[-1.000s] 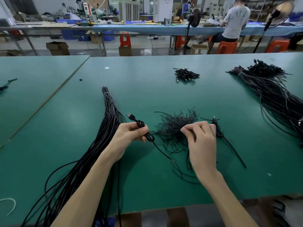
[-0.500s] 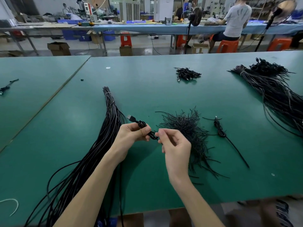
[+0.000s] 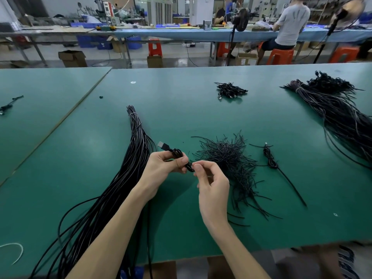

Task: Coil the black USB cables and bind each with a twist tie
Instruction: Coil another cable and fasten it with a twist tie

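My left hand (image 3: 164,168) grips a small coiled black USB cable (image 3: 177,153), its plug sticking out up and left. My right hand (image 3: 211,182) pinches something thin and black at the coil's right end, most likely a twist tie. Just right of my hands lies the loose pile of black twist ties (image 3: 229,158). A long bundle of uncoiled black cables (image 3: 132,150) runs from the table's middle down past my left arm. One coiled cable (image 3: 270,160) lies right of the tie pile.
A small heap of bound cables (image 3: 230,91) sits far across the green table (image 3: 181,109). Another large cable bundle (image 3: 342,113) fills the right side. A white tie (image 3: 14,250) lies at the near left edge. People work at a bench behind.
My right hand left the twist tie pile and came left to the coil in my left hand, where it now pinches at the coil's end. The left hand stayed put.
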Demonstrator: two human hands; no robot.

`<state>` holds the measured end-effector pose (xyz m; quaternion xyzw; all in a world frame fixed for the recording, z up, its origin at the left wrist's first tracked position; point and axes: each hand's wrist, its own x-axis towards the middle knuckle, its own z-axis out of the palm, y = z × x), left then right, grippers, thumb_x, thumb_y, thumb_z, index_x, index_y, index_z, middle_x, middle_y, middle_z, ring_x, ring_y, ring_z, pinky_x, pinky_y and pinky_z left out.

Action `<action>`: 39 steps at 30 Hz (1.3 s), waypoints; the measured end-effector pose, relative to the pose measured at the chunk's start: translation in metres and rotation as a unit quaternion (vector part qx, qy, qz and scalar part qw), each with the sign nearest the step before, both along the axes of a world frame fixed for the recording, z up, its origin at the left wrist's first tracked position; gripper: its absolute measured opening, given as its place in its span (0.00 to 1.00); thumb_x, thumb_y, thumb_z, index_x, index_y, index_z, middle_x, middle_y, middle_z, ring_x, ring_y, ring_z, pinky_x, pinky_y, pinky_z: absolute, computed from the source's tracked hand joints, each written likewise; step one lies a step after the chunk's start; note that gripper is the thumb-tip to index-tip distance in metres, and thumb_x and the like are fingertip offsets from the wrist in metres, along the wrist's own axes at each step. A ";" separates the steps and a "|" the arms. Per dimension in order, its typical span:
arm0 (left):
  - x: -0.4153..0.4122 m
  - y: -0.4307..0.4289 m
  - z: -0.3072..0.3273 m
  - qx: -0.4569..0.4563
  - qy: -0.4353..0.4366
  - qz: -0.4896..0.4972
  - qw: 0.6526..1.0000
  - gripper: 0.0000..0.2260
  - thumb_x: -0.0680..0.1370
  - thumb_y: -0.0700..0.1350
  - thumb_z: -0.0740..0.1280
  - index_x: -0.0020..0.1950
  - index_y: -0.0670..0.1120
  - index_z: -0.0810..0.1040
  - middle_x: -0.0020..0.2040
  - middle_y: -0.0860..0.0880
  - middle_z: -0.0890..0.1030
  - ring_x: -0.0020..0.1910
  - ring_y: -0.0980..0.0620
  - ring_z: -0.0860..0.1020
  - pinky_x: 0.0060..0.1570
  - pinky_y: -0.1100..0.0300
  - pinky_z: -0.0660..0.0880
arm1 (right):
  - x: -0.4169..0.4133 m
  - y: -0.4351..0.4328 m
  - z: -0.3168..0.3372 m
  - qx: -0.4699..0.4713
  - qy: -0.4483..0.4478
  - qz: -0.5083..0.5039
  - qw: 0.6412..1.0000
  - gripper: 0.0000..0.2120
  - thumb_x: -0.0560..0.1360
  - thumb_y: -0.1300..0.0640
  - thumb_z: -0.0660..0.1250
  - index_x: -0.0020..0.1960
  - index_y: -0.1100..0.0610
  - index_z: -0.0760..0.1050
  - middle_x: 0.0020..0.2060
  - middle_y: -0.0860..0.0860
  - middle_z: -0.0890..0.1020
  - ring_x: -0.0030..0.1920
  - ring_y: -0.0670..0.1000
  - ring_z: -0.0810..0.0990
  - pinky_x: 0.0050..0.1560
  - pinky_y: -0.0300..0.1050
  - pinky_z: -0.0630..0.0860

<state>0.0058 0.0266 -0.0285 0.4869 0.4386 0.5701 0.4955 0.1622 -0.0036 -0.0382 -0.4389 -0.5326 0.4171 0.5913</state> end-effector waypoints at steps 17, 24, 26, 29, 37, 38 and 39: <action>0.001 -0.002 0.002 -0.026 -0.022 -0.043 0.999 0.06 0.72 0.46 0.79 0.47 0.46 0.88 0.44 0.46 0.87 0.39 0.51 0.84 0.44 0.62 0.79 | 0.000 0.000 0.001 0.005 0.056 0.108 0.993 0.17 0.73 0.61 0.79 0.53 0.51 0.73 0.63 0.42 0.84 0.67 0.41 0.79 0.68 0.36 0.73; 0.006 -0.005 0.004 -0.017 -0.020 -0.049 0.998 0.10 0.68 0.48 0.79 0.47 0.47 0.89 0.48 0.45 0.88 0.44 0.51 0.85 0.47 0.63 0.80 | 0.002 0.005 -0.005 -0.024 0.083 0.114 0.990 0.16 0.72 0.62 0.80 0.55 0.54 0.77 0.59 0.44 0.85 0.66 0.44 0.80 0.69 0.46 0.75; 0.007 -0.005 0.004 -0.016 -0.015 -0.038 0.999 0.10 0.68 0.48 0.80 0.46 0.46 0.89 0.48 0.45 0.88 0.48 0.50 0.86 0.50 0.62 0.80 | 0.002 0.006 -0.006 -0.031 0.101 0.109 0.988 0.16 0.72 0.62 0.80 0.55 0.57 0.77 0.59 0.46 0.86 0.64 0.46 0.82 0.68 0.47 0.77; 0.008 -0.004 0.004 -0.017 -0.007 -0.023 1.000 0.05 0.70 0.43 0.78 0.45 0.45 0.89 0.46 0.44 0.88 0.48 0.48 0.86 0.51 0.60 0.80 | 0.003 0.007 -0.006 -0.042 0.122 0.095 0.987 0.15 0.72 0.62 0.80 0.55 0.58 0.79 0.58 0.49 0.86 0.60 0.49 0.85 0.63 0.46 0.80; 0.007 -0.007 0.006 -0.044 -0.001 0.011 0.999 0.17 0.64 0.49 0.84 0.47 0.42 0.88 0.47 0.34 0.85 0.47 0.39 0.79 0.55 0.45 0.74 | 0.002 0.007 -0.005 -0.041 0.100 0.092 0.990 0.15 0.71 0.63 0.80 0.54 0.53 0.81 0.51 0.48 0.87 0.53 0.50 0.87 0.55 0.41 0.81; 0.007 -0.007 0.006 -0.045 -0.006 0.008 0.999 0.17 0.64 0.50 0.84 0.47 0.42 0.88 0.47 0.35 0.85 0.48 0.39 0.78 0.56 0.42 0.72 | 0.001 0.007 -0.005 -0.043 0.098 0.090 0.990 0.15 0.71 0.63 0.80 0.55 0.53 0.80 0.50 0.48 0.87 0.53 0.50 0.87 0.55 0.42 0.81; 0.008 -0.007 0.006 -0.049 -0.010 0.003 0.999 0.16 0.65 0.49 0.84 0.47 0.42 0.88 0.47 0.37 0.86 0.49 0.40 0.78 0.57 0.42 0.72 | 0.001 0.007 -0.005 -0.046 0.096 0.087 0.990 0.16 0.71 0.62 0.80 0.55 0.52 0.80 0.50 0.48 0.87 0.53 0.50 0.87 0.55 0.43 0.81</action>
